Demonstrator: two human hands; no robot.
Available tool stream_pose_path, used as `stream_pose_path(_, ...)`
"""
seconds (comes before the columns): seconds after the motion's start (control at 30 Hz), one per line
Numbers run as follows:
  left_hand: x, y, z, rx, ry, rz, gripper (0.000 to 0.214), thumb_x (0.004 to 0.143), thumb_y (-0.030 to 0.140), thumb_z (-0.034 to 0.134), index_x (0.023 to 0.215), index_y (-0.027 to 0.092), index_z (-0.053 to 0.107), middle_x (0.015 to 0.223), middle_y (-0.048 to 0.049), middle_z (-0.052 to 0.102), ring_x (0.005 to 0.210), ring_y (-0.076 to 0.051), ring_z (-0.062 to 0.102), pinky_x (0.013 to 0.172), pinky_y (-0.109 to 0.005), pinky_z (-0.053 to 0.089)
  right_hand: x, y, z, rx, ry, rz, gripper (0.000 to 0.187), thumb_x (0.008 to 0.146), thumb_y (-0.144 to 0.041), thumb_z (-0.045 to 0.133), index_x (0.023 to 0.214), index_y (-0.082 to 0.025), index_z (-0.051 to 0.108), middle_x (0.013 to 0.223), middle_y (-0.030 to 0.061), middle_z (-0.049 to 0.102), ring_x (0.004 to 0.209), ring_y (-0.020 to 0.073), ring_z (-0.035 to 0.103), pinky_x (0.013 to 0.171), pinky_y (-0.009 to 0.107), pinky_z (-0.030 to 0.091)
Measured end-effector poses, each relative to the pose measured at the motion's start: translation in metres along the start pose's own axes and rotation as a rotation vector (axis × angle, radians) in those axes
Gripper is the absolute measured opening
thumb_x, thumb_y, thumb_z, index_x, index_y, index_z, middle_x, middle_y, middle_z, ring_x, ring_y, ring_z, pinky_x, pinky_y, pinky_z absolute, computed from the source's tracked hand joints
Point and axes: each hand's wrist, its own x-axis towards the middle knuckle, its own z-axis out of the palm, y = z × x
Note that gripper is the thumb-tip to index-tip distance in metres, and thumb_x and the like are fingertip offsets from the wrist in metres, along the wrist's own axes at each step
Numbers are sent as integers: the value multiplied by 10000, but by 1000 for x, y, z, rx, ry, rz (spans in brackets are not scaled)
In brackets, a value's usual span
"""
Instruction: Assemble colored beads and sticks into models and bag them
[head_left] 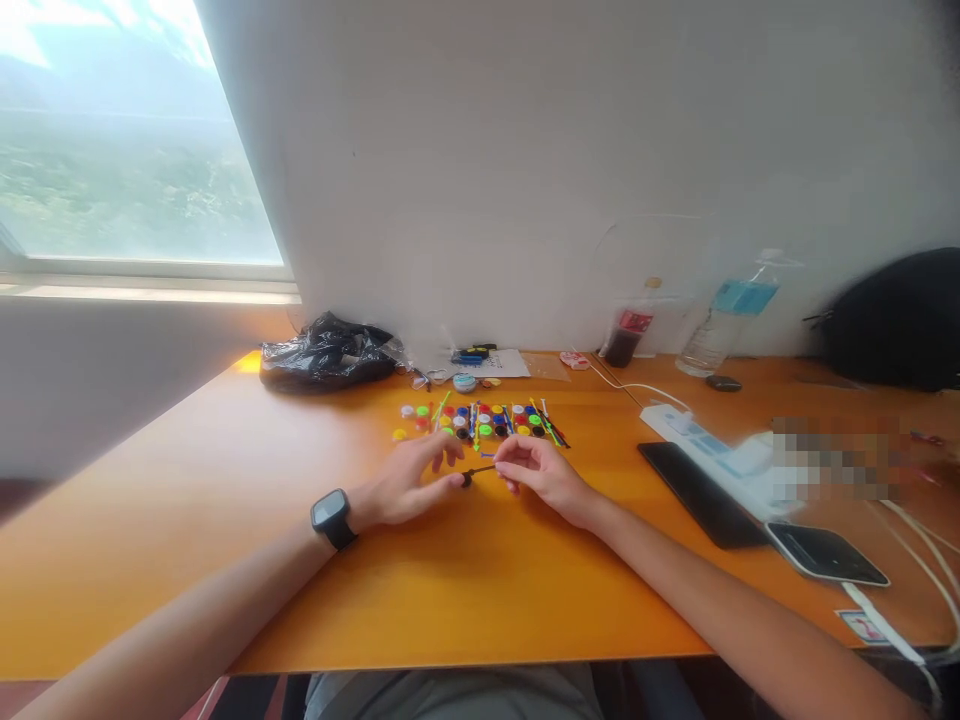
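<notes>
- Here's my right hand [546, 478], fingertips pinching one end of a dark stick [484, 468] low over the desk [390, 600].
- A black disc [466, 480] sits at the stick's other end, right by my left thumb!
- My left hand [405, 482] is spread, fingers loosely bent; whether its thumb touches the disc, I can't tell.
- Just beyond: rows of colourful discs [484, 420] with bright sticks [442, 411] between them.
</notes>
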Motion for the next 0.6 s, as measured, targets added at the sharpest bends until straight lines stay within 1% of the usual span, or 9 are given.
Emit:
stream_pose_path(0.07, 0, -2, 3, 22, -48, 9, 259, 933, 387, 634, 1121, 210, 623, 1045, -64, 697, 859, -201, 639, 744, -299, 505, -1, -3, 0, 29, -6, 6, 324, 814, -431, 844, 867, -181, 646, 781, 0, 643, 635, 131, 592, 605, 276, 499)
stream_pose_path(0.1, 0, -3, 5, 37, -67, 9, 249, 910, 360, 658, 1112, 214, 642, 1041, -61, 703, 863, -201, 651, 745, -295, 514, -2, -4, 0, 38, -9, 13, 322, 811, -423, 847, 859, -179, 643, 780, 2, 646, 639, 133, 597, 608, 278, 504)
stream_pose_path(0.17, 1, -5, 11, 59, -82, 0, 175, 906, 307, 654, 1053, 214, 677, 1005, -59, 710, 849, -194, 662, 741, -285, 525, -3, -5, 1, 49, -17, 25, 312, 813, -408, 848, 853, -176, 644, 784, 6, 654, 649, 135, 610, 620, 282, 513)
stream_pose_path(0.23, 2, -6, 18, 68, -72, -10, 135, 925, 287, 640, 1024, 217, 700, 983, -58, 714, 840, -187, 669, 741, -276, 532, -3, -4, 2, 50, -21, 35, 300, 821, -398, 843, 858, -174, 647, 793, 10, 663, 659, 138, 624, 637, 286, 519)
stream_pose_path(0.33, 2, -8, 23, 65, -55, 1, 146, 940, 292, 653, 1053, 228, 720, 1002, -56, 727, 865, -185, 683, 772, -275, 544, -2, -1, 2, 39, -19, 45, 296, 821, -393, 843, 863, -172, 650, 790, 11, 673, 664, 140, 639, 657, 290, 523)
stream_pose_path(0.43, 3, -7, 23, 62, -38, 13, 164, 935, 302, 684, 1076, 229, 724, 1009, -54, 734, 878, -185, 688, 781, -275, 546, -2, 0, 2, 30, -7, 43, 312, 804, -403, 851, 852, -170, 648, 778, 8, 674, 649, 141, 643, 652, 290, 524)
stream_pose_path(0.6, 4, -2, 20, 98, 6, 7, 134, 930, 305, 704, 1033, 222, 730, 953, -35, 733, 821, -168, 679, 718, -262, 519, -2, -1, 1, 44, 12, 62, 318, 789, -405, 854, 831, -169, 645, 772, 7, 671, 641, 138, 635, 626, 283, 526)
